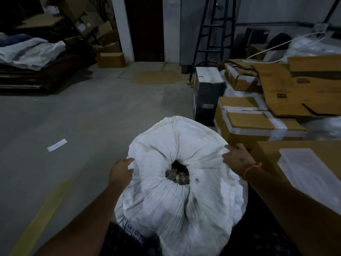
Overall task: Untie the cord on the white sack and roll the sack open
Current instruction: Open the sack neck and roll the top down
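Both hands (120, 171) (237, 157) grip white sack (175, 145) rim; left floor (83, 117) open.

A single wide-angle view comes from the person's head, looking forward and steeply down. The white sack (182, 183) fills the lower middle of the frame, close under the lens, with the left hand (120, 171) and right hand (237, 157) at its sides. The upper half reaches across the floor (83, 111) to a far doorway (145, 28). Straight lines bow near the frame edges.
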Available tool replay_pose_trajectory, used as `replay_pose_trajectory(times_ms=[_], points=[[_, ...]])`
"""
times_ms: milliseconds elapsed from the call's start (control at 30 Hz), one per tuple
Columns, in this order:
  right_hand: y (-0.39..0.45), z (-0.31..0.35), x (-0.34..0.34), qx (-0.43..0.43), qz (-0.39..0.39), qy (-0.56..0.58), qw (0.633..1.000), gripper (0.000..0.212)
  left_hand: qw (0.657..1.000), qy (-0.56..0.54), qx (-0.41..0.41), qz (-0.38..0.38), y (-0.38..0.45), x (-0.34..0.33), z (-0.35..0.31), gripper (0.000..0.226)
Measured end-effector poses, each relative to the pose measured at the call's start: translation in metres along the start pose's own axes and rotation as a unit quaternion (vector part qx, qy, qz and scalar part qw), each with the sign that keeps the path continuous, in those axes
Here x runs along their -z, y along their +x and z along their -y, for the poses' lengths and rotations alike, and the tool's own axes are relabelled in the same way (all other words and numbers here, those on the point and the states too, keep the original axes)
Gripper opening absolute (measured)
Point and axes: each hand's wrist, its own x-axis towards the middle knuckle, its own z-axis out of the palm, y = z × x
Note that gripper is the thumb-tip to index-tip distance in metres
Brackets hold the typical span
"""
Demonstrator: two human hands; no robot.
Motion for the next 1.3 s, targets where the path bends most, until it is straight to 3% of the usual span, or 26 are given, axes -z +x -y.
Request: replay_pose_trajectory(times_ms=[133,200,233,300,367,467,533,567,633,700,800,867,933,1000,1067,1167,1233,1300], points=[[0.002,0.008,0.002,-0.004,0.034,0.027,0.999,0.038,0.999,0.039,0.014,0.032,0.003,-0.007,0.007,0.053],[-0.006,0.018,0.002,-0.042,-0.026,0.173,0.984,0.051,0.997,0.066,0.012,0.048,0.004,-0.013,0.010,0.059],[-0.014,0.023,0.002,-0.093,-0.086,0.300,0.946,0.055,0.997,0.073,0.017,0.037,0.001,-0.013,0.008,0.059],[-0.034,0.036,-0.007,-0.176,-0.232,0.509,0.810,0.050,0.998,0.048,0.024,-0.020,-0.017,-0.015,-0.002,0.056],[-0.063,0.056,-0.024,-0.216,-0.313,0.592,0.711,0.038,0.997,-0.023,0.025,-0.075,-0.050,-0.027,-0.004,0.049],[-0.095,0.094,-0.049,-0.237,-0.249,0.726,0.595,0.028,0.966,-0.214,0.120,-0.084,-0.105,-0.048,0.000,0.038],[-0.108,0.112,-0.053,-0.243,-0.158,0.805,0.517,0.025,0.873,-0.409,0.261,-0.041,-0.125,-0.052,-0.003,0.033],[-0.112,0.117,-0.051,-0.240,-0.127,0.825,0.496,0.023,0.826,-0.473,0.307,-0.012,-0.130,-0.052,-0.005,0.034],[-0.118,0.125,-0.045,-0.225,-0.093,0.850,0.467,0.020,0.791,-0.520,0.320,0.034,-0.138,-0.048,-0.006,0.036],[-0.124,0.130,-0.033,-0.206,-0.072,0.885,0.411,0.022,0.768,-0.558,0.310,0.057,-0.145,-0.043,-0.010,0.035],[-0.124,0.133,-0.025,-0.173,-0.061,0.913,0.365,0.030,0.758,-0.589,0.269,0.078,-0.158,-0.033,-0.022,0.032],[-0.122,0.134,-0.023,-0.162,-0.080,0.903,0.389,0.033,0.769,-0.596,0.209,0.095,-0.166,-0.034,-0.031,0.029],[-0.121,0.134,-0.024,-0.167,-0.104,0.846,0.496,0.033,0.804,-0.563,0.156,0.105,-0.173,-0.036,-0.035,0.031],[-0.118,0.133,-0.031,-0.185,-0.118,0.742,0.633,0.034,0.881,-0.451,0.124,0.074,-0.170,-0.039,-0.030,0.035],[-0.117,0.127,-0.040,-0.201,-0.116,0.654,0.720,0.037,0.895,-0.402,0.192,0.031,-0.163,-0.038,-0.025,0.039],[-0.119,0.109,-0.050,-0.244,-0.085,0.596,0.760,0.043,0.878,-0.399,0.259,-0.041,-0.151,-0.035,-0.010,0.043],[-0.119,0.096,-0.056,-0.277,-0.076,0.578,0.764,0.043,0.887,-0.368,0.257,-0.104,-0.151,-0.028,-0.011,0.043],[-0.120,0.090,-0.065,-0.296,-0.055,0.559,0.773,0.044,0.883,-0.350,0.287,-0.122,-0.150,-0.021,-0.014,0.038]])
